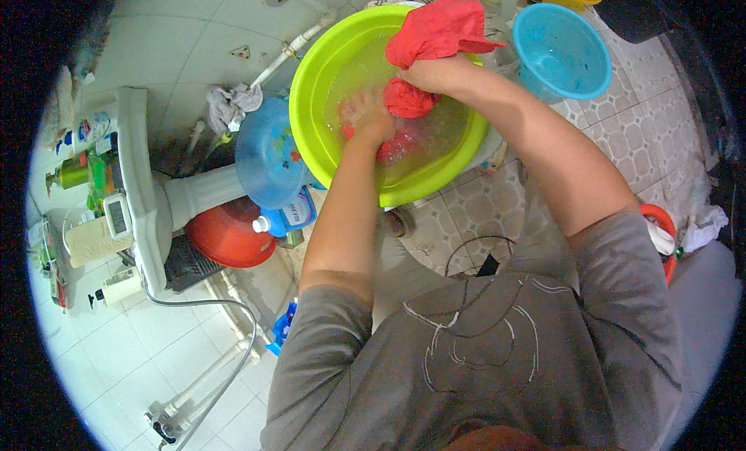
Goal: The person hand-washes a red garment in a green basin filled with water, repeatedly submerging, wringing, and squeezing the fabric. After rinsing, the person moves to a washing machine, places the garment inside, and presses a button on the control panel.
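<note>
A lime-green plastic basin [309, 101] of cloudy water stands before me, with a red cloth [437, 31] in and above it. My right hand [422, 75] grips the cloth near the basin's far right side. One part of the cloth drapes over the back of the wrist, and a bunched part hangs below the fingers. My left hand [372, 120] is dipped in the water, palm down, its fingers looking spread. Red cloth shows under the water on both sides of that hand; splashes and murk blur the contact there.
A turquoise bucket [562, 52] stands at right on the tiled floor. Left are a pedestal washbasin [137, 189] crowded with bottles, a clear blue basin [262, 154], a red basin [233, 241] and a blue detergent bottle [291, 212]. A metal hose [247, 317] hangs below.
</note>
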Demonstrator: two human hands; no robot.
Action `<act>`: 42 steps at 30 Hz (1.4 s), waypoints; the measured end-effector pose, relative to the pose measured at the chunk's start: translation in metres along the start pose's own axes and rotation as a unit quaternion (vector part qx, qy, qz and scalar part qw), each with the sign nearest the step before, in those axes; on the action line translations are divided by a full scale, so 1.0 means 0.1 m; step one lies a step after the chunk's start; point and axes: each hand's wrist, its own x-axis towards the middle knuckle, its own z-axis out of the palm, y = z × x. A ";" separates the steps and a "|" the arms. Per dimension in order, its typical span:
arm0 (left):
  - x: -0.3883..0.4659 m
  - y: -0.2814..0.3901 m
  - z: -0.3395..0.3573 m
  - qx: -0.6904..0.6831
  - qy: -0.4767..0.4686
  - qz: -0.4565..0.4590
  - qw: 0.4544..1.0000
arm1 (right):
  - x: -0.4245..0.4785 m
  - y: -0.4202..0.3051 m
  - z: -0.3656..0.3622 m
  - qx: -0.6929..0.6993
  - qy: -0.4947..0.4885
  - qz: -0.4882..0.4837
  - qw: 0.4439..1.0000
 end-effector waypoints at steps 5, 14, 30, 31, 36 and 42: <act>-0.01 0.05 -0.10 -0.041 0.024 0.002 0.999 | -0.02 -0.02 -0.02 -0.030 -0.004 0.001 1.000; 0.03 0.12 -0.44 -0.374 0.234 0.020 0.897 | 0.16 -0.13 -0.28 0.095 0.165 -0.010 0.982; -0.52 0.29 -1.38 -0.432 0.547 0.090 0.711 | 0.12 -0.38 -0.67 0.698 0.070 0.011 0.712; -0.45 0.22 -1.28 -0.443 0.523 0.068 0.725 | 0.14 -0.35 -0.68 0.713 0.069 0.011 0.698; -0.27 0.10 -1.00 -0.410 0.339 -0.013 0.847 | 0.14 -0.29 -0.61 0.568 0.071 0.028 0.819; -0.25 0.25 -0.57 -0.259 0.112 0.128 0.951 | 0.07 -0.13 -0.34 0.266 0.079 0.000 0.961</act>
